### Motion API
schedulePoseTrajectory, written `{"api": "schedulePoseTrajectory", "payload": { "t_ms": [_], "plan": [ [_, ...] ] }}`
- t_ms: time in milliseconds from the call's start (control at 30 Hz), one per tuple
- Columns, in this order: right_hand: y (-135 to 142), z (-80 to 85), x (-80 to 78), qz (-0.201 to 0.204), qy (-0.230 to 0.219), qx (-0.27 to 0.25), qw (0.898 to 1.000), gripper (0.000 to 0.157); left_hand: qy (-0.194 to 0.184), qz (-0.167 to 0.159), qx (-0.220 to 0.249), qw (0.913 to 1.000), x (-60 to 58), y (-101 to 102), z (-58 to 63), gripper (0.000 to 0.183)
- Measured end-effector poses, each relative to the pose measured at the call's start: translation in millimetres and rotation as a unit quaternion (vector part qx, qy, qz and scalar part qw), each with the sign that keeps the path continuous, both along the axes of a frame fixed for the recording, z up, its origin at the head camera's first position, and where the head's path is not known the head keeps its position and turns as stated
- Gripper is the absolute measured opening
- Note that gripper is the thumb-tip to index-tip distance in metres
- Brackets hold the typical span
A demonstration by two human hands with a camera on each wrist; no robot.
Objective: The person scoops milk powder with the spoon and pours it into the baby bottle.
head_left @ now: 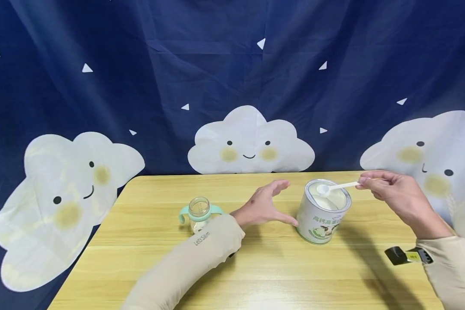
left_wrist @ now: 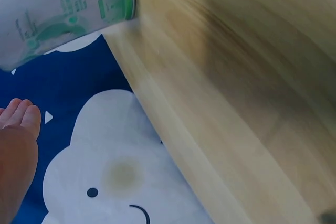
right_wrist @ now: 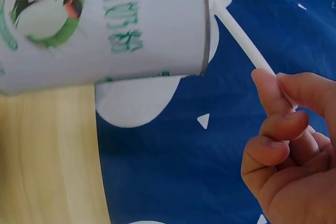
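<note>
My right hand (head_left: pixel 397 196) pinches the handle end of a white scoop (head_left: pixel 342 185), whose bowl is over the open mouth of a milk powder can (head_left: pixel 320 224). Pale powder shows inside the can, which stands upright on the table. In the right wrist view, thumb and forefinger grip the scoop handle (right_wrist: pixel 244 39) beside the can's rim. My left hand (head_left: pixel 261 206) is just left of the can, thumb and fingers spread apart, holding nothing. A baby bottle (head_left: pixel 199 212) with mint-green handles and no lid stands behind the left forearm, its lower part partly hidden by the sleeve.
The light wooden table (head_left: pixel 279 275) ends at a back edge against a dark blue curtain (head_left: pixel 217 56) printed with smiling clouds and small white triangles. A black wrist device (head_left: pixel 407 255) sits at the right cuff.
</note>
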State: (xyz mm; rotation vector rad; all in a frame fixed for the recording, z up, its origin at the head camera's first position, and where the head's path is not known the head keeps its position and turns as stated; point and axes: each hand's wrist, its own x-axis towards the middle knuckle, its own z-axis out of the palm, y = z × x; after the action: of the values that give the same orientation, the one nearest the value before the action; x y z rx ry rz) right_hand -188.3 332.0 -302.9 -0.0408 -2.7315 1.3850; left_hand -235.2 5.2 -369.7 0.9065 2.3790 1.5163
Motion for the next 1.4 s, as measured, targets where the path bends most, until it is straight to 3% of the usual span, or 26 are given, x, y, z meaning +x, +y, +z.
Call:
{"api": "schedulePoseTrajectory", "payload": {
  "t_ms": [100,300,533,700,833,1000,1067,1133,1200,1267,1333,1400],
  "plan": [
    [-0.6,-1.0,0.1,0.004,0.021,0.016,1.000,0.027,0.007,0.002,-0.002,1.0000,-0.8,8.0,-4.1,0.104],
    [-5.0,-1.1,-1.5,0.020,0.063,0.097,0.993,0.034,0.006,0.003,0.007,1.0000,-1.6,26.7,-11.0,0.102],
    [-15.2,-0.6,-2.5,0.029,0.119,0.154,0.980,0.021,0.010,0.019,0.011,0.9997,-5.8,46.0,-15.4,0.100],
    [-20.3,-2.4,-2.1,0.042,0.179,0.191,0.964,0.011,0.005,0.027,0.017,0.9995,-7.9,54.2,-17.2,0.101],
    [-24.7,-6.9,-2.3,0.061,0.262,0.231,0.935,0.008,0.006,0.035,0.013,0.9993,-7.5,59.4,-18.9,0.101],
    [-32.8,-13.6,-5.9,0.130,0.367,0.284,0.876,0.025,0.011,0.040,0.021,0.9989,-5.9,64.0,-22.5,0.096],
    [-36.3,-15.4,-7.5,0.161,0.386,0.296,0.859,0.029,0.011,0.039,0.027,0.9988,-5.6,64.5,-23.4,0.094],
    [-39.8,-15.9,-8.1,0.191,0.390,0.305,0.847,0.031,0.011,0.040,0.026,0.9988,-5.3,65.0,-23.5,0.093],
    [-43.2,-15.0,-7.5,0.209,0.381,0.316,0.843,0.030,0.010,0.041,0.023,0.9989,-4.9,66.1,-23.3,0.093],
    [-46.3,-12.0,-6.3,0.223,0.358,0.326,0.846,0.027,0.011,0.042,0.018,0.9989,-4.6,67.3,-23.1,0.093],
    [-48.7,-8.3,-5.7,0.232,0.329,0.331,0.853,0.023,0.010,0.043,0.015,0.9989,-4.5,68.2,-23.0,0.093],
    [-50.8,-4.0,-5.0,0.236,0.286,0.334,0.867,0.019,0.009,0.045,0.012,0.9989,-4.4,68.5,-22.6,0.094]
  ]
}}
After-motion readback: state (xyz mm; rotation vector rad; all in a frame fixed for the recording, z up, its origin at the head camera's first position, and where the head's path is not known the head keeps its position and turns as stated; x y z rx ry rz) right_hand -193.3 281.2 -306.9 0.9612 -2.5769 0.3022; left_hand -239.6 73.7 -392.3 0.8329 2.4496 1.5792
